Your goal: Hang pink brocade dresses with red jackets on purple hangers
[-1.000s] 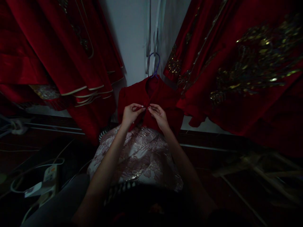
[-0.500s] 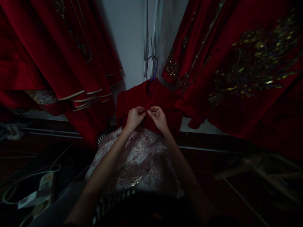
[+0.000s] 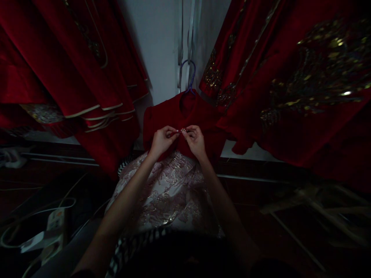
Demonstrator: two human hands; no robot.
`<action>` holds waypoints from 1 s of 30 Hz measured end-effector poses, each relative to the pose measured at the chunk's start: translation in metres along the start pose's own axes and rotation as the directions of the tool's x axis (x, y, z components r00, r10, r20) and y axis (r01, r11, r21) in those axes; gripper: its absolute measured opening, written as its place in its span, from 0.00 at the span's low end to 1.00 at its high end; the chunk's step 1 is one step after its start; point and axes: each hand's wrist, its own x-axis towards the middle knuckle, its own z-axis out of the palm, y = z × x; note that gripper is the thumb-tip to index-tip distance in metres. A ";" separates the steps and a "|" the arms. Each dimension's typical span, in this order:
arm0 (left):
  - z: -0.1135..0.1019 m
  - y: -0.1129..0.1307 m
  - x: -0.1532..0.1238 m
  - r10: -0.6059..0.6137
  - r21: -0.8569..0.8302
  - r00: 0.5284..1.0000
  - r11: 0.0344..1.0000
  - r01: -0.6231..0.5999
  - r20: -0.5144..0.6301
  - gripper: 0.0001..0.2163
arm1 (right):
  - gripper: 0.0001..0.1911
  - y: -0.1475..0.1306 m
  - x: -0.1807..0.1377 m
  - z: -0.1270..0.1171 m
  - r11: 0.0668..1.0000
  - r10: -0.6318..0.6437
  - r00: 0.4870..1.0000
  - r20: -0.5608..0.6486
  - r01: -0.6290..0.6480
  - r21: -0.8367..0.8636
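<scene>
A red garment [image 3: 162, 116] with a round neckline hangs in front of me from a blue-purple hanger [image 3: 191, 79]. Both of my hands are at the middle of its front. My left hand [image 3: 162, 142] is closed in a pinch, with a tiny pale bead-like piece [image 3: 177, 131] at its fingertips. Thumb and fingers of my right hand [image 3: 196, 143] pinch a small shiny beaded ornament [image 3: 183, 130] close beside it. How these small pieces join the garment is too dark to make out. Below, a pale pink brocade cloth [image 3: 171, 193] with metallic thread spreads under my forearms.
Red garments with light piping [image 3: 95, 88] hang at the left. More red cloth with gold sequins [image 3: 327, 73] hangs at the right. A power strip [image 3: 56, 227] with cables lies at lower left. A dim wooden frame [image 3: 307, 200] stands at lower right.
The fingertips have drawn slightly apart, and the small pale piece at my left fingers shows more clearly. Both hands stay at the garment's front. The view has shifted a little.
</scene>
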 end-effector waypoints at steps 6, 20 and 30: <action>-0.007 0.009 -0.001 0.105 0.190 0.994 0.976 -0.110 0.036 0.06 | 0.14 -0.004 -0.003 0.001 0.991 -0.051 0.998 0.039 0.055 -0.119; -0.003 0.022 -0.003 0.169 0.266 0.978 0.944 -0.197 0.122 0.08 | 0.11 -0.014 -0.005 0.002 0.971 -0.135 0.990 -0.044 0.124 -0.202; -0.002 0.020 -0.003 0.200 0.380 0.968 0.892 -0.244 0.150 0.07 | 0.14 -0.013 -0.004 -0.001 0.989 -0.070 0.997 -0.038 0.064 -0.135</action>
